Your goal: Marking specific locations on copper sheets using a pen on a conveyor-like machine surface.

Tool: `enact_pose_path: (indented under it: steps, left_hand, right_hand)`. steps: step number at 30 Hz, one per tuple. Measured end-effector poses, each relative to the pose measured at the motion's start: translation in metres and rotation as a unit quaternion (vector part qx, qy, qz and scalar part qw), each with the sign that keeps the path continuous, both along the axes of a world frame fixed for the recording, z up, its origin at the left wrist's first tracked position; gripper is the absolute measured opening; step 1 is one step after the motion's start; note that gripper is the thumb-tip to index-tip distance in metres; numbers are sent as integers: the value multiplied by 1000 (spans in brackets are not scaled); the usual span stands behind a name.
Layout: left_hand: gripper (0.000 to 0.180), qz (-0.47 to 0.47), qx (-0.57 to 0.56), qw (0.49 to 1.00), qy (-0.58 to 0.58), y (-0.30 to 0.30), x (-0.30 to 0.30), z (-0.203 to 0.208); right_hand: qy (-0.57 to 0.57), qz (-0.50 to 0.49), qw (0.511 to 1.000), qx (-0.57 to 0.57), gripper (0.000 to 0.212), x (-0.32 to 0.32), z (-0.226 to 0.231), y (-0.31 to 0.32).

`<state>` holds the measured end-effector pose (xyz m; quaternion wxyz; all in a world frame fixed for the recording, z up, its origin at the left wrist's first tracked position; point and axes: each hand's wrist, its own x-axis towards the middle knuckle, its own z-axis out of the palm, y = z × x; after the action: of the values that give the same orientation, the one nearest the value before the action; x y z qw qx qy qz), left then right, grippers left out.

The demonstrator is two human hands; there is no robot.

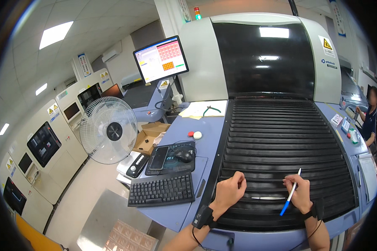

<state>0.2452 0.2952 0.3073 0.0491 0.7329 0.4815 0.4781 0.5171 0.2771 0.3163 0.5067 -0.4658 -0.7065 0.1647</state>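
My right hand (299, 193) is closed, with a white pen with a blue end (292, 193) slanting across its fingers, the blue end toward me. My left hand (229, 191) is also closed, thumb and fingers pressed together; anything in them is too small to make out. Both hands are over the black ribbed bed (276, 146) of a large machine. A thin light line runs between the fingertips of both hands, and I cannot tell whether it is a held strip or a ridge of the bed. Below it, a slim whitish stick-like thing (268, 198) lies across the bed.
Left of the bed are a keyboard (161, 190), a phone (158, 158), a mouse (183, 155), pliers (211, 110) on paper, and a monitor (161, 60). A fan (109, 130) stands farther left. Another person (369, 119) is at the far right.
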Motion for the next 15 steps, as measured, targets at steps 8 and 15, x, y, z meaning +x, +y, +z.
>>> enact_pose_path:
  steps: [8, 15]
  left_hand:
    - [11, 53, -31, 998, -23, 0, 0, 10]
    - [48, 89, -139, 986, -6, 1, -11, 15]
  right_hand:
    - [-20, -23, 998, 49, 7, 9, 8, -2]
    - [-5, -36, 999, 39, 37, 16, 8, 5]
